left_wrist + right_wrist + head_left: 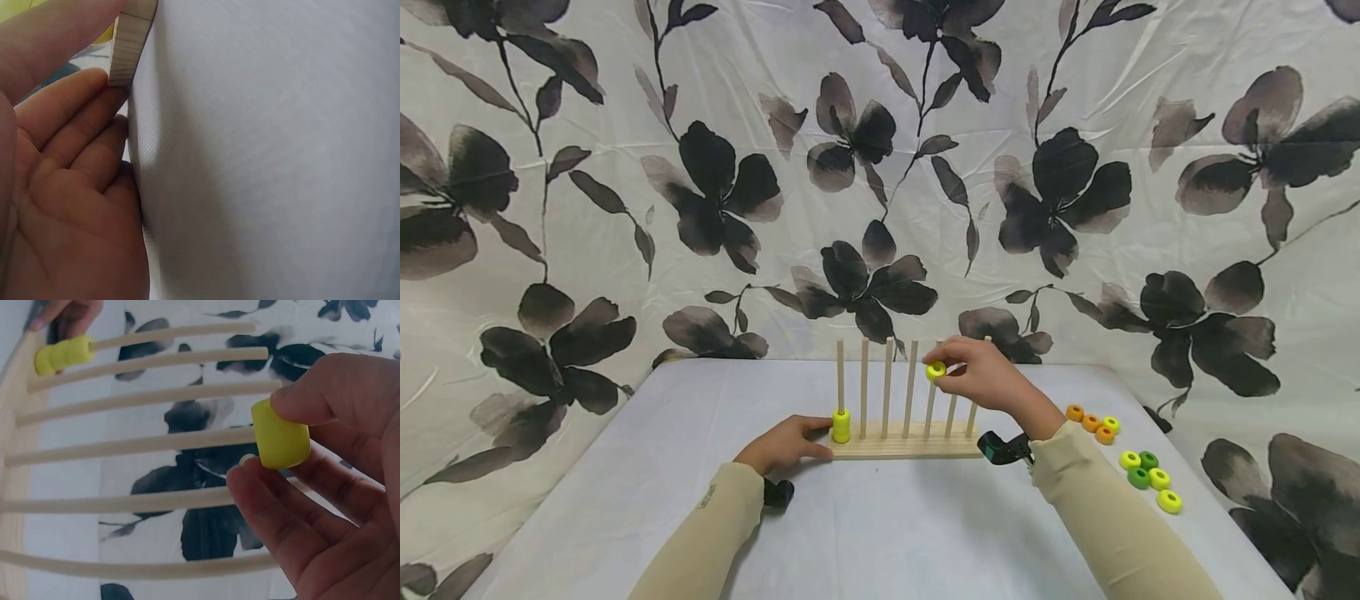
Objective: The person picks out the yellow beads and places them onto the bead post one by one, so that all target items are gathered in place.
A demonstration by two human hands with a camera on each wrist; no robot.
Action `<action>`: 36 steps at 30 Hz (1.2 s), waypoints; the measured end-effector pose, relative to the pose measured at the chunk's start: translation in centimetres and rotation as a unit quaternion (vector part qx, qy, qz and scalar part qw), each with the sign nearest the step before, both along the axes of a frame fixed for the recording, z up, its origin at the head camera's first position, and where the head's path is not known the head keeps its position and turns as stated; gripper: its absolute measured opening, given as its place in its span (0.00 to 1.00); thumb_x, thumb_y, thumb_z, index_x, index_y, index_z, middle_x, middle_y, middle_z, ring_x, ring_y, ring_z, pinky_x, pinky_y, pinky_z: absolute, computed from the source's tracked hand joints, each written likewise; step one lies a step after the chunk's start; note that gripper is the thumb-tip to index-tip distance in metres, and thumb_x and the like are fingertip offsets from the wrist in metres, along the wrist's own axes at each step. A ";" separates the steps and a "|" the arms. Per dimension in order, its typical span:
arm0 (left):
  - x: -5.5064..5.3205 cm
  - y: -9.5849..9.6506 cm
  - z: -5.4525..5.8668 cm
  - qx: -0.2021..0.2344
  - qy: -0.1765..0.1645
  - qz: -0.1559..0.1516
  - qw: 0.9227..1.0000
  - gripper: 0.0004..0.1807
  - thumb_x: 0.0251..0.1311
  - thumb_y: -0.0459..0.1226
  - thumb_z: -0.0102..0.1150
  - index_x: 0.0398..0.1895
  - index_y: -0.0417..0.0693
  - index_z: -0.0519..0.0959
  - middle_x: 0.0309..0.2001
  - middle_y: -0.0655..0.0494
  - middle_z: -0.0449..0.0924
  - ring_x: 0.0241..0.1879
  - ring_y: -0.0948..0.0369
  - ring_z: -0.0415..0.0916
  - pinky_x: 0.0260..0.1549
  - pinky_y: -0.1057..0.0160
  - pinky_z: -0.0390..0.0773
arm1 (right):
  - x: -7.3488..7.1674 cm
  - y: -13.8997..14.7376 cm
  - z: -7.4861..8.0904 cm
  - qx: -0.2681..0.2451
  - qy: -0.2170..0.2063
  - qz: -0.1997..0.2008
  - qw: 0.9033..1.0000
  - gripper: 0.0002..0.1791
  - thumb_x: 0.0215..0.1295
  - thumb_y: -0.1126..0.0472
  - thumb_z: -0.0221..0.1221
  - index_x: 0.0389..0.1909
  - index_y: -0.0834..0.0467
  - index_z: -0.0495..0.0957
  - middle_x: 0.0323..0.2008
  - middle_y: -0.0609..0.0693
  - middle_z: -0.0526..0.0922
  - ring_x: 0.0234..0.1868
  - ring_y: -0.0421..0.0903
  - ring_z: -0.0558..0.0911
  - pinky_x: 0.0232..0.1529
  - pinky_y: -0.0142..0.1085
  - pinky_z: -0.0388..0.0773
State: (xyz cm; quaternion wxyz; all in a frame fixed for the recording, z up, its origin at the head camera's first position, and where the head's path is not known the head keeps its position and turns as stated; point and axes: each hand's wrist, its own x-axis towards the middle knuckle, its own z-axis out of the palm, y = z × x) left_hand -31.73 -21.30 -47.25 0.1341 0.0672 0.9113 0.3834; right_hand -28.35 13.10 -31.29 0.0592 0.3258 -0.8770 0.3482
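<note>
A wooden peg rack [887,452] with several upright pegs stands on the table. At its left end my left hand [786,446] holds the base, thumb in front and fingers against the end [130,53]. Three yellow beads [62,355] are stacked on the leftmost peg, right beside that hand. My right hand [981,375] pinches another yellow bead [281,434] between thumb and fingers. It holds this bead up near the tops of the pegs toward the rack's right half, overlapping a peg in the head view.
To the right on the white table [880,533] lie loose beads: orange ones [1090,422], green ones [1138,478] and yellow ones [1169,501]. A floral cloth [955,225] hangs behind the table. The bare pegs [887,392] stick up between my hands.
</note>
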 end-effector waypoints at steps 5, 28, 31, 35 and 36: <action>0.1 0.1 0.2 -0.002 -0.001 0.002 1.000 0.43 0.42 0.53 0.76 0.66 0.56 0.72 0.69 0.51 0.68 0.72 0.46 0.57 0.69 0.38 0.56 | 0.0 -1.0 0.6 0.017 0.001 0.001 1.000 0.15 0.63 0.63 0.60 0.50 0.51 0.82 0.49 0.48 0.80 0.50 0.49 0.82 0.46 0.36 0.84; 0.0 -0.1 0.2 0.001 0.006 -0.003 1.000 0.43 0.43 0.51 0.75 0.66 0.55 0.72 0.69 0.51 0.68 0.72 0.46 0.57 0.70 0.39 0.56 | -0.2 -5.4 3.6 0.027 -0.002 0.013 1.000 0.16 0.63 0.65 0.58 0.51 0.52 0.81 0.49 0.47 0.81 0.53 0.48 0.83 0.49 0.36 0.83; 0.0 -0.1 0.2 0.000 0.005 -0.003 1.000 0.43 0.43 0.51 0.75 0.66 0.55 0.72 0.69 0.51 0.68 0.72 0.47 0.58 0.70 0.39 0.56 | -0.3 -5.7 3.8 0.026 -0.005 0.018 0.999 0.16 0.64 0.64 0.58 0.52 0.51 0.81 0.50 0.47 0.81 0.53 0.48 0.82 0.47 0.36 0.83; 0.0 -0.1 0.2 0.002 0.006 -0.005 1.000 0.43 0.43 0.51 0.76 0.66 0.54 0.72 0.69 0.50 0.68 0.72 0.46 0.58 0.70 0.39 0.56 | -0.5 -6.2 4.1 0.029 -0.009 0.020 0.999 0.16 0.65 0.63 0.57 0.53 0.50 0.81 0.51 0.47 0.81 0.54 0.48 0.82 0.46 0.36 0.83; 0.0 -0.1 0.1 0.002 0.006 -0.006 1.000 0.43 0.43 0.51 0.76 0.66 0.54 0.72 0.69 0.50 0.68 0.72 0.46 0.58 0.70 0.39 0.56 | -0.5 -6.3 4.2 0.029 -0.010 0.019 0.999 0.16 0.65 0.63 0.57 0.53 0.51 0.80 0.51 0.47 0.81 0.54 0.48 0.82 0.47 0.36 0.83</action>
